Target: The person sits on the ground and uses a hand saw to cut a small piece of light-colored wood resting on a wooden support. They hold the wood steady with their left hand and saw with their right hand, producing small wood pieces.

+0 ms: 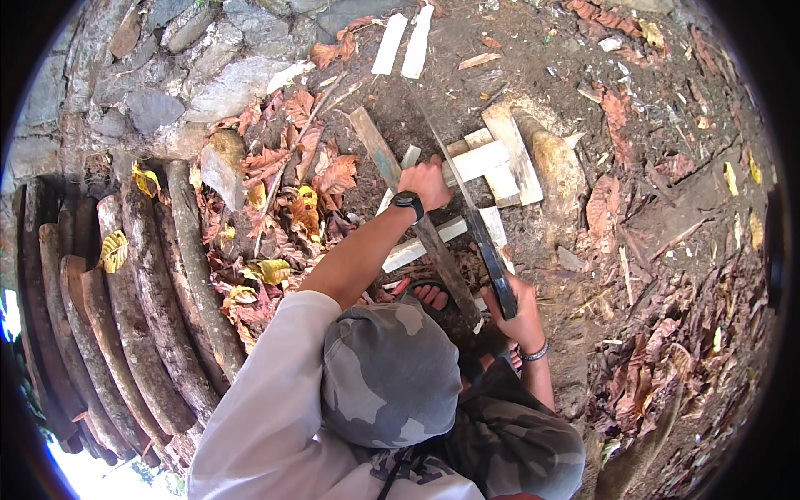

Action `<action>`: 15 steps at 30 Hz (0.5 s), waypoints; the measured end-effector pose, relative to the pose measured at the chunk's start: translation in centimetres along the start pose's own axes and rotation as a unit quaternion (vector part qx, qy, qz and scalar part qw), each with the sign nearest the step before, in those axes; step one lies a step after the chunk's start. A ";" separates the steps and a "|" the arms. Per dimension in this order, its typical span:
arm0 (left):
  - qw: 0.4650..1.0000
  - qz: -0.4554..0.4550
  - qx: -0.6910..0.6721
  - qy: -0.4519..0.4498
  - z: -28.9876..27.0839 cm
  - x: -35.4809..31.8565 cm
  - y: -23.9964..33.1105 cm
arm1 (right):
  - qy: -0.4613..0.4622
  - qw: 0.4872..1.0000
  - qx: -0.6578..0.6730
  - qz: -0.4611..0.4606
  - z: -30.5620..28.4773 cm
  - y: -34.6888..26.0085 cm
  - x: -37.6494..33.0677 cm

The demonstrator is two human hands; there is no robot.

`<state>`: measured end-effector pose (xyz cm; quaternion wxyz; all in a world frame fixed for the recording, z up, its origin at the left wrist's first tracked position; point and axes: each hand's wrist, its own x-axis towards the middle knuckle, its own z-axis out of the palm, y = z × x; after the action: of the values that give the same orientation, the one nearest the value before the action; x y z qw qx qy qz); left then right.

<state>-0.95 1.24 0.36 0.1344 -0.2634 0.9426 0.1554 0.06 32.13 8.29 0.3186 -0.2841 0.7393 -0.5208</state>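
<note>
From where I stand, the right grip [520, 313] is closed round a machete [486, 243]. The left grip [426, 184] clamps a pale wooden slat [482, 162] beside the blade.

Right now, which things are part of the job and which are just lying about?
Part of the job, it seems: big knife, right hand; pale stick, left hand.

Just lying about: brown leaves, yellow leaf, log pile.
</note>
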 end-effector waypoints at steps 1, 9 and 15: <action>1.000 -0.005 0.000 -0.004 0.0 0.1 -0.1 | -0.007 1.000 0.007 0.004 -0.2 -0.3 -0.3; 1.000 -0.015 0.014 -0.010 0.9 0.6 -0.7 | -0.054 0.983 0.022 0.172 -6.1 0.1 -14.7; 1.000 -0.022 0.014 -0.001 0.2 0.2 -0.1 | -0.001 0.999 -0.021 0.031 -2.0 2.0 -6.6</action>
<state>-1.05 1.12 0.12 0.1422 -0.2820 0.9384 0.1399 2.54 38.87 8.09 0.3291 -0.2679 0.7581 -0.4951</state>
